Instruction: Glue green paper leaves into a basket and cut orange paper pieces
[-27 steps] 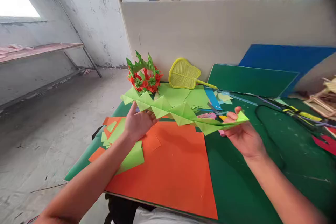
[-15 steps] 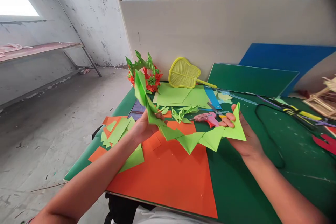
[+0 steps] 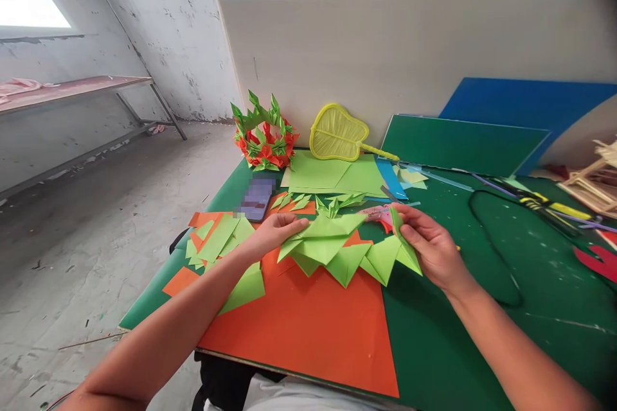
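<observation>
A chain of folded light-green paper triangles point(image 3: 345, 264) hangs between my hands above an orange sheet point(image 3: 308, 334). My left hand point(image 3: 278, 231) pinches the chain's folded-over left part between thumb and fingers. At the other end, my right hand point(image 3: 429, 241) grips the upright last piece. Behind the chain lie green folded paper leaves point(image 3: 332, 205) and a pink glue gun point(image 3: 378, 213), partly covered by the chain and my right hand. Loose green paper pieces point(image 3: 219, 241) are heaped to the left, near my left forearm.
A red and green paper crown point(image 3: 265, 141) stands at the back left, beside a yellow fan point(image 3: 337, 133). Green sheets point(image 3: 328, 173) and a phone point(image 3: 259, 196) lie in front of them. Black cable point(image 3: 475, 225) and tools point(image 3: 544, 205) are on the right of the green table point(image 3: 554, 347).
My hands have come closer together, my right moving left. The chain's raised left part has swung down and over to the right, uncovering the crown and phone.
</observation>
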`<state>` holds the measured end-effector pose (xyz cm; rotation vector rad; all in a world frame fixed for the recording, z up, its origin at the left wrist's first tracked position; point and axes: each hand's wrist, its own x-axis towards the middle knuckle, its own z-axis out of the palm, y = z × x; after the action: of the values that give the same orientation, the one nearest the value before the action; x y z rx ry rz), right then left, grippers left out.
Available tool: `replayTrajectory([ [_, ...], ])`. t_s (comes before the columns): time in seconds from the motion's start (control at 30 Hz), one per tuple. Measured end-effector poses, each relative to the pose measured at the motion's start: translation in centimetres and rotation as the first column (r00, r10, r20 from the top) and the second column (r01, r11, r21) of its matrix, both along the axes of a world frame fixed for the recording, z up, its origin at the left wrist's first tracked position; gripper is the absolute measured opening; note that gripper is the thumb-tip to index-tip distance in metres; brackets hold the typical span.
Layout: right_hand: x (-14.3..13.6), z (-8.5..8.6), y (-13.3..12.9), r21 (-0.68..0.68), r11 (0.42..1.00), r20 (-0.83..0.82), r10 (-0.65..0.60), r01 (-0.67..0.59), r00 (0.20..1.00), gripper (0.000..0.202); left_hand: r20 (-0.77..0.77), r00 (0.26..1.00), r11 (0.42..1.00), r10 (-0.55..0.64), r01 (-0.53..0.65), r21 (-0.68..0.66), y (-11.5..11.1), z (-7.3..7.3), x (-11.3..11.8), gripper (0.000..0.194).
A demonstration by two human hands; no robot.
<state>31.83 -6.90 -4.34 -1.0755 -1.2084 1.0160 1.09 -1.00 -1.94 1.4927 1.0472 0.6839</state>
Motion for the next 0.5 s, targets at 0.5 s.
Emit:
replayTrajectory([
  [0.5, 0.7, 1.2, -0.3, 0.09, 0.996, -0.133, 0.022, -0.01, 0.991, 0.019, 0.325, 0.943, 0.996, -0.071, 0.047, 0.081, 0.3, 1.1, -1.2, 0.034],
])
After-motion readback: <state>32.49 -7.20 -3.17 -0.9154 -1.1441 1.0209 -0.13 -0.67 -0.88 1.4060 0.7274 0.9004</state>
